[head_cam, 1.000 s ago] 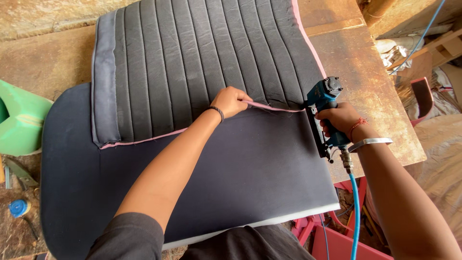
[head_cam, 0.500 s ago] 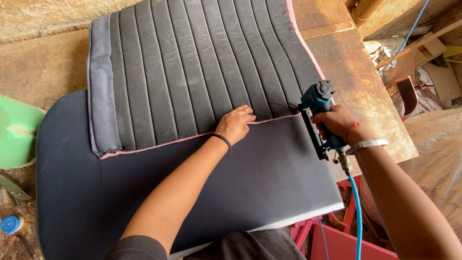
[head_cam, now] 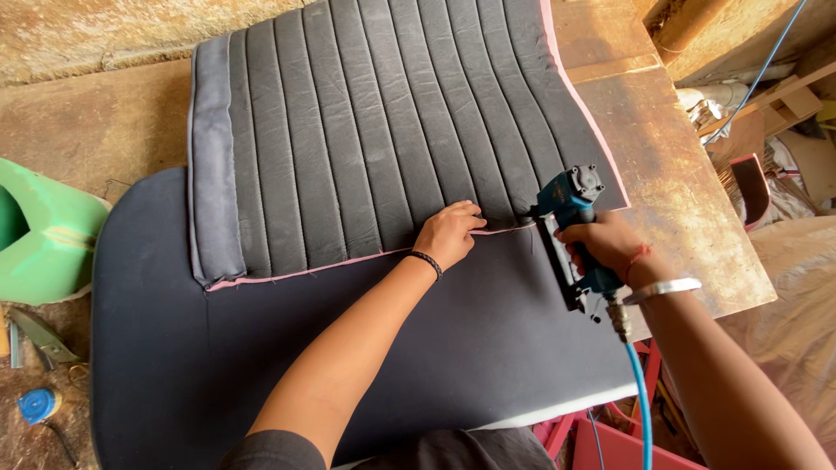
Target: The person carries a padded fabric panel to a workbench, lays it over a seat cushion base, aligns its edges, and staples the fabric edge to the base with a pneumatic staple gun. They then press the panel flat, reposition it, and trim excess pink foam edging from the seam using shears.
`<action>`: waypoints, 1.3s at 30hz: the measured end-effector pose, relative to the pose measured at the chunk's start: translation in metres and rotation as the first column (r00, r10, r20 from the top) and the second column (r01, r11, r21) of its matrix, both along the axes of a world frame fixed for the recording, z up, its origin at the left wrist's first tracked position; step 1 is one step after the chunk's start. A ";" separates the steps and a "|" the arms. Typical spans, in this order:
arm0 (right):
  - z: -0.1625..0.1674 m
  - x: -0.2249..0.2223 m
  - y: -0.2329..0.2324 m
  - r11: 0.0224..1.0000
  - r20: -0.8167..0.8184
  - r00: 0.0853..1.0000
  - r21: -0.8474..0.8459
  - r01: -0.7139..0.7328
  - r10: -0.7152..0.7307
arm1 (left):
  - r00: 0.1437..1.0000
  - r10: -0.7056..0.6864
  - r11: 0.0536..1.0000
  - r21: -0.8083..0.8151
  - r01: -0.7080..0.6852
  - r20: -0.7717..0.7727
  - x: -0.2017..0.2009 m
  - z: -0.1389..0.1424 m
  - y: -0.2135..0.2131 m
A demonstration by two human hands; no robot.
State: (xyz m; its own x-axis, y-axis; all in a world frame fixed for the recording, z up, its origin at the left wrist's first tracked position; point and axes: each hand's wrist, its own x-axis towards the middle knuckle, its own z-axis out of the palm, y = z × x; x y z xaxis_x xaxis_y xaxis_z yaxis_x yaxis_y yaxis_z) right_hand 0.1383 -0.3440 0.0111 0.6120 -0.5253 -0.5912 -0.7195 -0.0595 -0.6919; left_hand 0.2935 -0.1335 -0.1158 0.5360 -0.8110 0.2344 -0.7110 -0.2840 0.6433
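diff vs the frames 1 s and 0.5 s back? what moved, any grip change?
The left hand slid a little left along the pink-piped edge of the ribbed grey cover, away from the blue air stapler, so the gap between them widened. Nothing was picked up or let go. As before: the right hand grips the stapler, its nose at the cover's edge, and the dark foam pad lies flat.

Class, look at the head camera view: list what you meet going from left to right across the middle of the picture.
Green moulded plastic piece → grey fabric edge strip of the ribbed cover → black ribbed leather cover → left hand → blue pneumatic staple gun → right hand → rusty brown tabletop.
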 end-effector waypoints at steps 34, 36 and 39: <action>0.009 0.026 0.069 1.000 -0.055 0.998 0.020 -0.023 0.024 | 0.996 0.055 0.998 -0.032 -0.058 -0.067 0.033 0.017 0.078; 0.010 0.027 0.076 0.999 -0.047 0.998 0.028 -0.035 0.036 | 0.996 0.050 0.998 -0.028 -0.052 -0.070 0.033 0.015 0.079; 0.012 0.029 0.087 0.997 -0.026 1.000 0.073 -0.010 0.012 | 0.996 0.064 0.998 -0.017 -0.065 -0.055 0.033 0.017 0.080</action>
State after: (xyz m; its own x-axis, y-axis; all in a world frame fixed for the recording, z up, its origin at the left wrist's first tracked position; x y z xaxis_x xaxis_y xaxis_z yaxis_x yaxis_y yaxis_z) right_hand 0.1673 -0.2574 0.0234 0.6011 -0.4736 -0.6437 -0.7374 -0.0182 -0.6753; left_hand 0.3270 -0.0535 -0.0992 0.5994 -0.7701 0.2182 -0.6553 -0.3155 0.6863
